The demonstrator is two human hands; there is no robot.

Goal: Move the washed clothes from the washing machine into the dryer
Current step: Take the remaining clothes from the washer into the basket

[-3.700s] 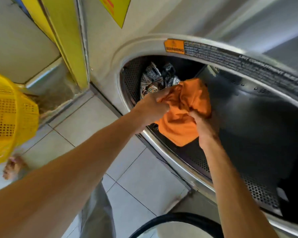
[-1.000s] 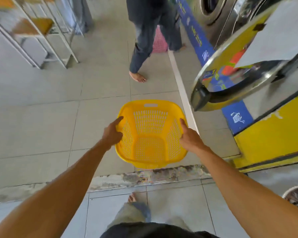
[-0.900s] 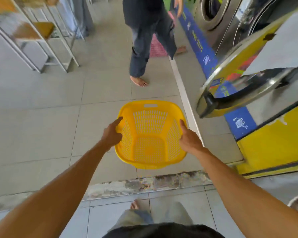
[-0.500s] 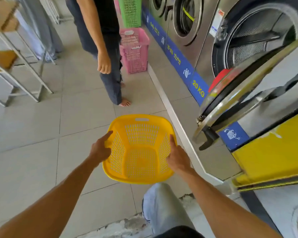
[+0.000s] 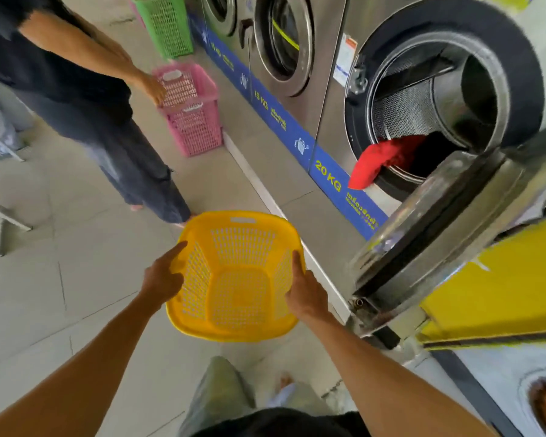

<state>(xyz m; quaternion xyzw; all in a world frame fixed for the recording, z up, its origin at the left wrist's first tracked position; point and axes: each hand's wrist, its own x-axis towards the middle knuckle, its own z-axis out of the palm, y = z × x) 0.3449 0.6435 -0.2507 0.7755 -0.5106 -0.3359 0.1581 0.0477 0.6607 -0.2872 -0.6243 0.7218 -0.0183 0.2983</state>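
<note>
Clothes: red garment [image 5: 375, 164] hangs over the lower rim of the open stainless front-load washing machine [image 5: 448, 99], a dark item behind it in the drum. Machine's round glass door [image 5: 435, 238] is swung open toward the camera. Empty yellow perforated plastic laundry basket [image 5: 237, 275] is held above the tiled floor [image 5: 44, 279], well short of the drum. Left hand [image 5: 164, 279] grips its left rim, right hand [image 5: 306, 291] grips its right rim, thumbs over the edge. Second person in dark clothes [image 5: 76, 89] stands left, hand at a pink plastic basket [image 5: 193, 115]; green basket [image 5: 167, 23] behind it.
</note>
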